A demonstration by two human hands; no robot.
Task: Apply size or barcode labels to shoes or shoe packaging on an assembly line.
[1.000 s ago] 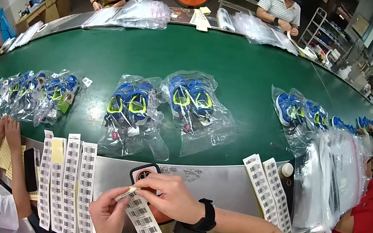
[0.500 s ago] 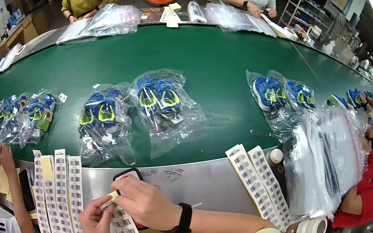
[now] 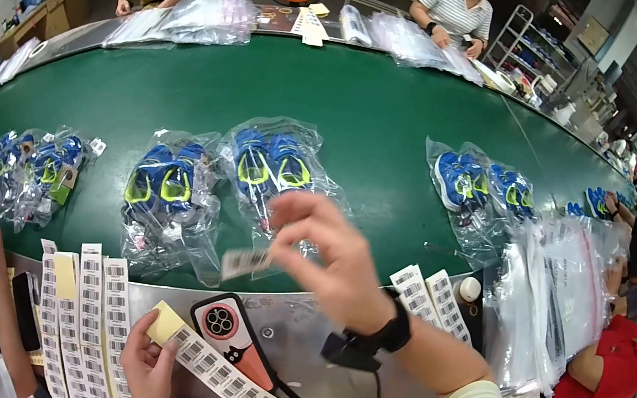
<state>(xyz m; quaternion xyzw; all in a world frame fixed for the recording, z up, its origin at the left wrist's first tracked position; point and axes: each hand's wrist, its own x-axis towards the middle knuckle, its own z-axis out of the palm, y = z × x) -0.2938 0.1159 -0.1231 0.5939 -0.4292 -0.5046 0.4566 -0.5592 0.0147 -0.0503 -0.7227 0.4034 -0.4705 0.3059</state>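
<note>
My left hand [image 3: 149, 365] pinches the yellow end of a strip of barcode labels [image 3: 243, 386] at the near edge of the metal table. A single barcode label [image 3: 245, 264] hangs from the fingers of my right hand [image 3: 328, 265], which is raised over the green conveyor belt [image 3: 374, 175]. Just beyond that hand, a pair of blue and lime-green shoes [image 3: 270, 161] lies in a clear plastic bag, partly hidden by my fingers. Left of it sits another bagged pair [image 3: 168, 181]. Under the strip rests a phone in a white and coral case [image 3: 232, 324].
Several label strips [image 3: 78, 327] lie left of my left hand, others [image 3: 437, 301] to the right. A stack of clear bags [image 3: 555, 283] sits far right. More bagged shoes [image 3: 8, 170] are at the left, others [image 3: 475, 180] at the right. Co-workers sit around the belt.
A label has come off the strip into my right hand, which has lifted away toward the bagged shoes. My left hand keeps the strip, and the phone is uncovered. Shoes at left shifted slightly left.
</note>
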